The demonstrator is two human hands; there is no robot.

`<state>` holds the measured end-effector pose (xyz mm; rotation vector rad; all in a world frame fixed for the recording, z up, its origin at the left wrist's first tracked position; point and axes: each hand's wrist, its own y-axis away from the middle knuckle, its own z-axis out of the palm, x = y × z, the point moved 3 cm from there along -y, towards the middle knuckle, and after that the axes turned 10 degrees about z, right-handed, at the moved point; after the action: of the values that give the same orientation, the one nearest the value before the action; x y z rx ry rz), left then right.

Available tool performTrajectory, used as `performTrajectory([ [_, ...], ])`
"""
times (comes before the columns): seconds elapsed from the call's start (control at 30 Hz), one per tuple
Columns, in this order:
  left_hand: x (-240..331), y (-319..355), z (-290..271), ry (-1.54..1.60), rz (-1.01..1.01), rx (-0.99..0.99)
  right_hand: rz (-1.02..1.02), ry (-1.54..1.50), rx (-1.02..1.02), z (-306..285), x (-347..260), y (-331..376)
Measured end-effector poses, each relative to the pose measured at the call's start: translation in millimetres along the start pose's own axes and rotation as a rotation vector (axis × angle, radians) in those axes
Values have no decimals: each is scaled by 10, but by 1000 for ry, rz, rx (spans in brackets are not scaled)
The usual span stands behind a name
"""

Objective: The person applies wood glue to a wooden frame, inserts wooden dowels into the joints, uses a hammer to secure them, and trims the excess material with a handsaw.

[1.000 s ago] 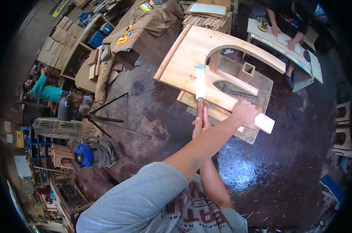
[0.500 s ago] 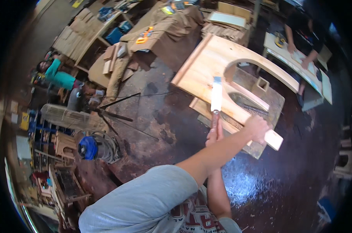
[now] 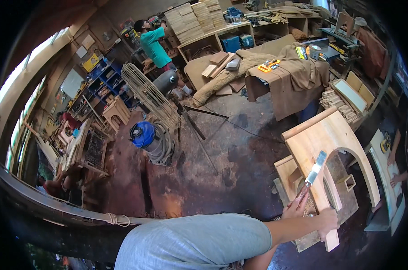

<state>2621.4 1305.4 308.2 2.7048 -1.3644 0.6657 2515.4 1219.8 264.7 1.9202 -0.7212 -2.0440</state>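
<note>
A pale wooden workpiece (image 3: 310, 141) with an arched cut-out stands at the right, a rounded strip along its far edge. My left hand (image 3: 328, 221) is wrapped round its narrow near leg, my left arm crossing over the right. My right hand (image 3: 296, 208) is closed round the brown handle of a chisel (image 3: 315, 168). The wide, shiny blade slants across the workpiece beside the arch; whether it touches the wood I cannot tell. Under the workpiece are a worn board (image 3: 348, 198) and a small hollow wooden block (image 3: 350, 182).
A blue-topped shop vacuum (image 3: 152, 141), a large fan cage (image 3: 150, 94) and dark stand legs (image 3: 197, 123) occupy the floor at left. A cable crosses the floor. Behind are a cloth-covered table (image 3: 289, 83) and a person in green (image 3: 155, 45). Another person's hands work on a bench (image 3: 384, 166) at far right.
The view has swung left, so the workpiece and my hands appear farther right and lower. My left hand still grips the leg and my right hand keeps hold of the chisel.
</note>
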Motion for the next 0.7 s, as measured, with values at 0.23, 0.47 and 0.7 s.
performTrajectory([
  [0.23,-28,-34,89,6,-3,-5,11,-21,17,-16,204,103],
  [0.47,-26,-53,170,-63,-27,-61,-176,-155,-40,-30,440,-173],
  [0.7,-33,-46,144,-39,19,-6,-61,-139,-63,39,88,-156],
])
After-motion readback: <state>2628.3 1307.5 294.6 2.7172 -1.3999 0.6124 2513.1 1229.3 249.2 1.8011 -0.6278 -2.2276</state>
